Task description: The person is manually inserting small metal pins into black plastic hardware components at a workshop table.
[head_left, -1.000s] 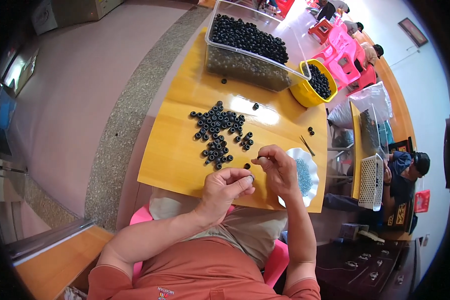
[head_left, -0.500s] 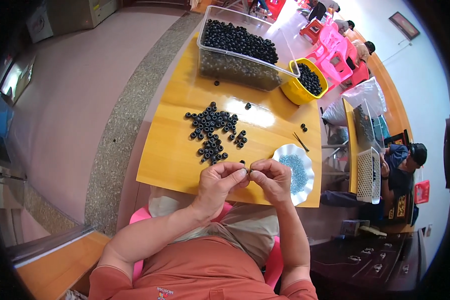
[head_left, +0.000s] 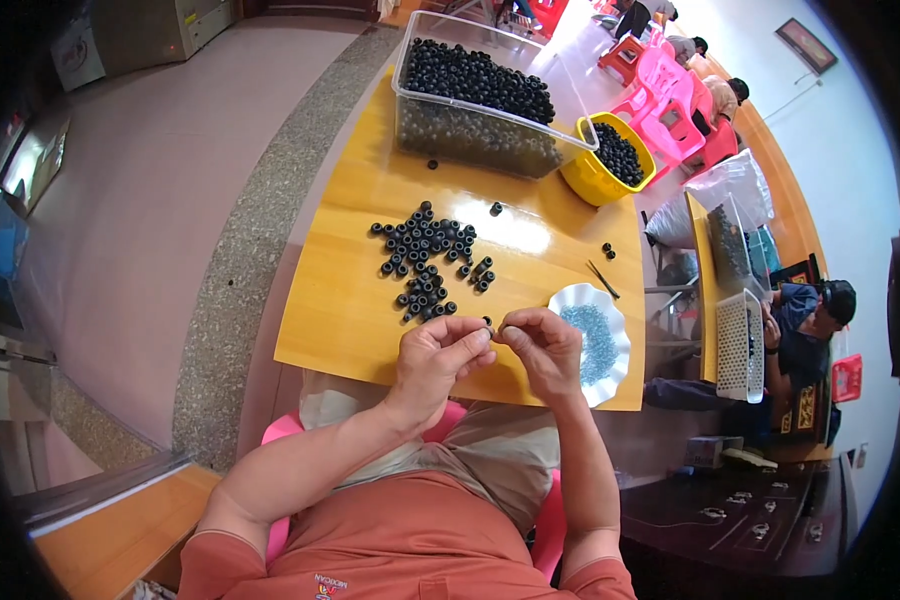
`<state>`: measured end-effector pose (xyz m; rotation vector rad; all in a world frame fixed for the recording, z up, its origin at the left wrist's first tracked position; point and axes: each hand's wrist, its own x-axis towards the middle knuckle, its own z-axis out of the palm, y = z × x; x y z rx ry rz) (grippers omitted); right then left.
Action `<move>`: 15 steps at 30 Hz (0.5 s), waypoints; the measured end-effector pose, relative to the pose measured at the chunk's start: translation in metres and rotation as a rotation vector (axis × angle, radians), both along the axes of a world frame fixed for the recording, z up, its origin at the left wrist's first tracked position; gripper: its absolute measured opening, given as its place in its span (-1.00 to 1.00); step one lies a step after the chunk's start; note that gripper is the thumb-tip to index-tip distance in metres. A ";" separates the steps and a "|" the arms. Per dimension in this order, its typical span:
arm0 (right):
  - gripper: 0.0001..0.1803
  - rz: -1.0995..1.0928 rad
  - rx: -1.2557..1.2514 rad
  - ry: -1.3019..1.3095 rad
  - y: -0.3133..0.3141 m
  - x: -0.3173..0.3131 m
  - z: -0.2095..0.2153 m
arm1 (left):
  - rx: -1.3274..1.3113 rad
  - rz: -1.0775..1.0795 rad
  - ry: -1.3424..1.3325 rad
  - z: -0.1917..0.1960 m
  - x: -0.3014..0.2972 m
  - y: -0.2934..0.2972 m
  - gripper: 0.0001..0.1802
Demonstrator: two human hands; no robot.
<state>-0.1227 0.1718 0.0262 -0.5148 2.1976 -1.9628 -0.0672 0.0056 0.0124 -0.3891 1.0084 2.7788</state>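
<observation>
My left hand (head_left: 438,362) is closed in a pinch over the table's near edge, its fingertips almost meeting those of my right hand (head_left: 547,352), which pinches too. Whatever lies between the fingers is too small and hidden to make out. One black hollow piece (head_left: 487,321) shows just beyond the fingertips. Farther off lies a loose pile of small black ring-like pieces (head_left: 422,240). Beside my right hand stands a white plate with a wavy rim (head_left: 620,365), holding many tiny pale-blue clear bits (head_left: 592,340). Dark tweezers (head_left: 603,280) lie beyond the plate.
A clear plastic bin (head_left: 470,150) full of black pieces stands at the table's (head_left: 340,330) far end, next to a yellow tub (head_left: 595,185) of the same. At right, a person (head_left: 810,320) sits by a white perforated basket (head_left: 738,350). Pink chairs (head_left: 665,95) stand behind.
My hands stay in nearly the same place. The right fingertips have shifted slightly up, and the small dark spot seen between the fingers earlier is now mostly hidden.
</observation>
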 end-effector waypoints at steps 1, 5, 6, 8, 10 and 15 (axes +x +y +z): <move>-0.91 -0.019 0.003 0.007 0.001 -0.001 -0.003 | 0.006 0.001 0.000 0.000 0.000 0.000 -0.85; -0.92 -0.050 -0.046 0.003 0.000 -0.005 -0.008 | 0.022 0.010 -0.008 -0.002 -0.002 0.000 -0.84; -0.92 -0.066 -0.055 0.005 -0.001 -0.005 -0.009 | 0.021 0.009 -0.010 -0.002 -0.001 0.000 -0.84; -0.93 -0.085 -0.064 0.006 -0.002 -0.004 -0.009 | 0.032 0.009 -0.011 -0.002 -0.001 0.001 -0.84; -0.94 -0.097 -0.067 -0.002 -0.004 -0.002 -0.006 | 0.035 0.005 -0.012 -0.001 -0.001 0.000 -0.84; -0.94 -0.096 -0.115 0.004 -0.012 0.007 -0.004 | 0.066 -0.007 0.028 -0.004 0.000 0.004 -0.85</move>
